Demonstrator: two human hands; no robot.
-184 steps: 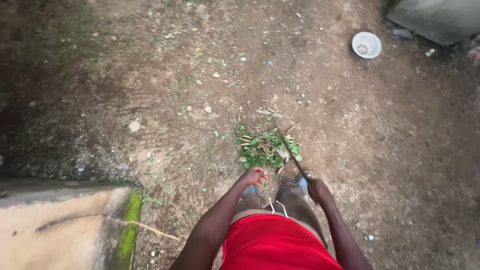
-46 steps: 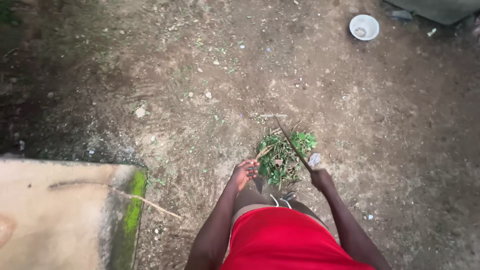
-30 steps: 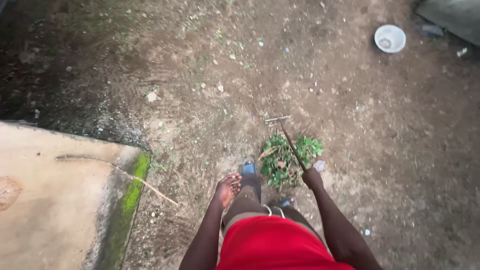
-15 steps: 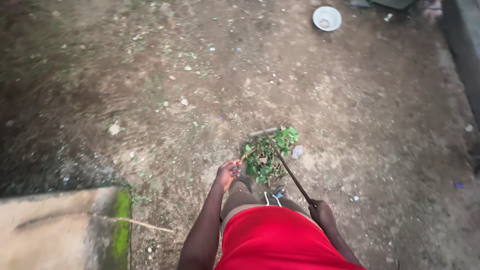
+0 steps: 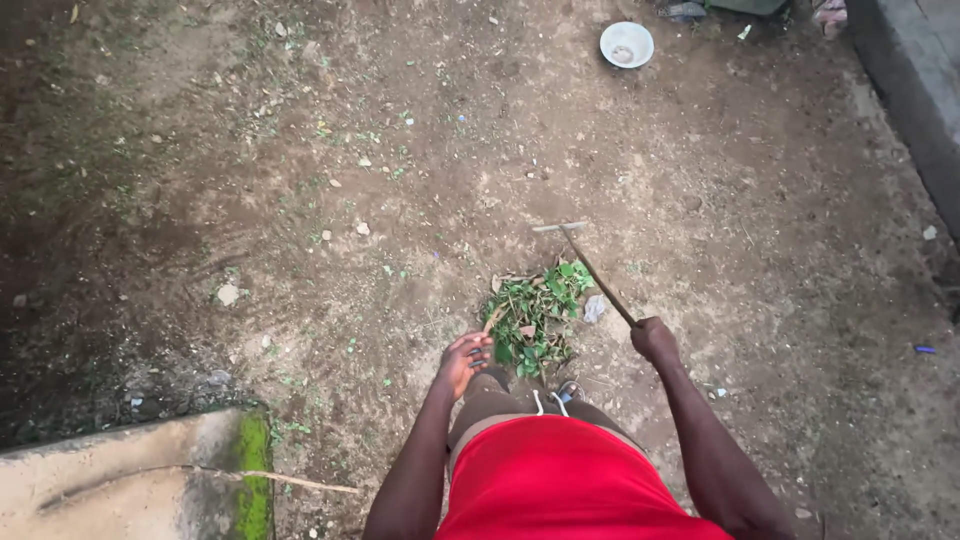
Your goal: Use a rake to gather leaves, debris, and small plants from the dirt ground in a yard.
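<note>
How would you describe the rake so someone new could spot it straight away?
On the bare dirt ground, find the pile of green leaves before the person's feet. The rake slants from the right hand past the pile: a thin dark stick ending in a short pale crossbar.

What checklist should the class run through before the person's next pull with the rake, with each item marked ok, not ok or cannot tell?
1. Right hand closed on the rake handle: ok.
2. Rake head placed beyond the pile of green leaves: ok.
3. Rake head touching the soil: cannot tell.
4. Left hand empty and off the handle, beside the pile: ok.
5. Foot out of the pile's path: not ok, it sits just behind the leaves.
6. White bowl far from the rake: ok.
</note>
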